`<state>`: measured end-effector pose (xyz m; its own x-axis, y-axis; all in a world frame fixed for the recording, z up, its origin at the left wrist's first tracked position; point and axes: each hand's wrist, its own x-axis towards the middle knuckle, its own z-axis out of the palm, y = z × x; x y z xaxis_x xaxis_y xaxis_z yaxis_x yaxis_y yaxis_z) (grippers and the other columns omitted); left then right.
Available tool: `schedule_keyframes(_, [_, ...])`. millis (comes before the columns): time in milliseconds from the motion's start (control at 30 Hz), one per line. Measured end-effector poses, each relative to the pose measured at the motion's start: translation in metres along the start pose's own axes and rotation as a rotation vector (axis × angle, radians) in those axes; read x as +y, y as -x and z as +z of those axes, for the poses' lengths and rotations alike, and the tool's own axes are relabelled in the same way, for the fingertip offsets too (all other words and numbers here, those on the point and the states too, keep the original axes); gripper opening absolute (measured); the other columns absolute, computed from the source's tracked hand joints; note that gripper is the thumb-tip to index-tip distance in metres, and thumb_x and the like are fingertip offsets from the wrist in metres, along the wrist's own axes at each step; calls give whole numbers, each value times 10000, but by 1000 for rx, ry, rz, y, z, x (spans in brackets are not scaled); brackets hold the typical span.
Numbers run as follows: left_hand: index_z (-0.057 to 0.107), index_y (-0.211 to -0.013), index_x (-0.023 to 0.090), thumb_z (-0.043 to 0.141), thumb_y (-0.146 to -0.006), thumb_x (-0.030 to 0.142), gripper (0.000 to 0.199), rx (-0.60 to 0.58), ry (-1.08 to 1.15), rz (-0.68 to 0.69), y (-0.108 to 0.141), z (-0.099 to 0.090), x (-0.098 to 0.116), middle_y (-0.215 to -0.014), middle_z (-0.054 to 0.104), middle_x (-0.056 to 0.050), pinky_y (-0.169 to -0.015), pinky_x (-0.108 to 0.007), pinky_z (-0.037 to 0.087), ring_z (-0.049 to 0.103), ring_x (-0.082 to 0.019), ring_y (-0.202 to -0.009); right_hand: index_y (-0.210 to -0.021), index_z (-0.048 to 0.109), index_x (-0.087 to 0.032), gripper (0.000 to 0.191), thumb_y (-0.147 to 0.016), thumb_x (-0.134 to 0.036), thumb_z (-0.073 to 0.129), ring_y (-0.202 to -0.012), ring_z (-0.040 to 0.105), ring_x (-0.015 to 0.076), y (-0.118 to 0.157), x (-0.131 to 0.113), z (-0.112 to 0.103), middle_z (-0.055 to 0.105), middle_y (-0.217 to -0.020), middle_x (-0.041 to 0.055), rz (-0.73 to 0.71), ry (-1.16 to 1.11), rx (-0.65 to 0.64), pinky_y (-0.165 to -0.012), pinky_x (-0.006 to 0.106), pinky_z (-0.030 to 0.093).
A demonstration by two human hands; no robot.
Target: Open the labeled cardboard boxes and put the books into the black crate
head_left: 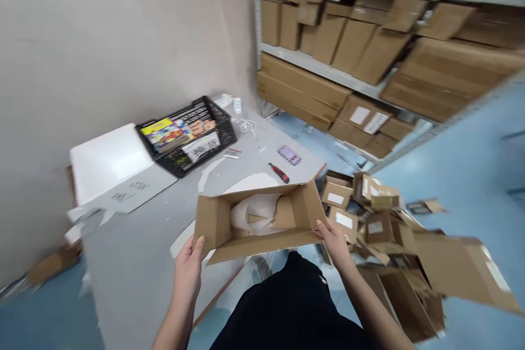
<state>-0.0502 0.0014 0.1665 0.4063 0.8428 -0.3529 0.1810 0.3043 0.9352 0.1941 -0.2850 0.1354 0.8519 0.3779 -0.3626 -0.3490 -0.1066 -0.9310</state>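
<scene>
Both of my hands hold an open cardboard box by its ends, just above the edge of a grey table. My left hand grips the near left corner, and my right hand grips the right end. Inside the box lies crumpled white packing material, with a brown cardboard flap beside it. The box's bottom is partly hidden by this filling.
On the table are a black plastic crate of colourful items, a red-and-black utility knife, a phone and a white board. Loose cardboard boxes are heaped on the blue floor to the right, below metal shelves of cartons.
</scene>
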Motion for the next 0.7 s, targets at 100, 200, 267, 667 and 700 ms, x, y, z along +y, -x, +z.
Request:
schedule_keyframes(100, [612, -1207, 182, 669, -737, 566, 609, -122, -62, -5, -1, 25, 1, -1230, 654, -94, -961, -418, 509, 603, -294, -1143, -1046, 713, -196, 606, -671, -672, 703, -1040, 667, 340, 35, 13, -25, 736, -1070, 104, -1, -61, 138, -871, 476, 557])
schedule_keyframes(200, [622, -1191, 194, 651, -745, 580, 591, -212, -132, 15, 3, 59, -1, -1230, 658, -74, -950, -411, 524, 611, -290, -1134, -1065, 714, -202, 589, -687, -653, 703, -1018, 672, 336, 64, 21, -56, 739, -1055, 99, -5, -138, 252, -872, 484, 550])
schedule_keyframes(267, [626, -1188, 199, 644, -755, 580, 577, -270, -162, 27, 11, 86, -4, -1219, 664, -65, -951, -403, 526, 613, -286, -1133, -1082, 712, -204, 573, -712, -642, 684, -1027, 667, 322, 80, 27, -79, 732, -1078, 92, -7, -171, 320, -881, 464, 546])
schedule_keyframes(667, [540, -1304, 190, 662, -762, 546, 659, -684, -301, -52, 89, 297, -74, -1260, 640, -111, -917, -369, 531, 645, -258, -1087, -1122, 702, -174, 638, -698, -649, 671, -1019, 653, 316, 141, 86, -262, 705, -1145, 107, 12, -283, 678, -817, 427, 553])
schedule_keyframes(700, [541, -1300, 184, 671, -750, 545, 670, -712, -329, -65, 96, 316, -83, -1256, 642, -120, -899, -368, 537, 650, -261, -1078, -1122, 700, -169, 650, -692, -655, 669, -1006, 657, 318, 144, 94, -278, 709, -1133, 109, 25, -289, 709, -800, 427, 556])
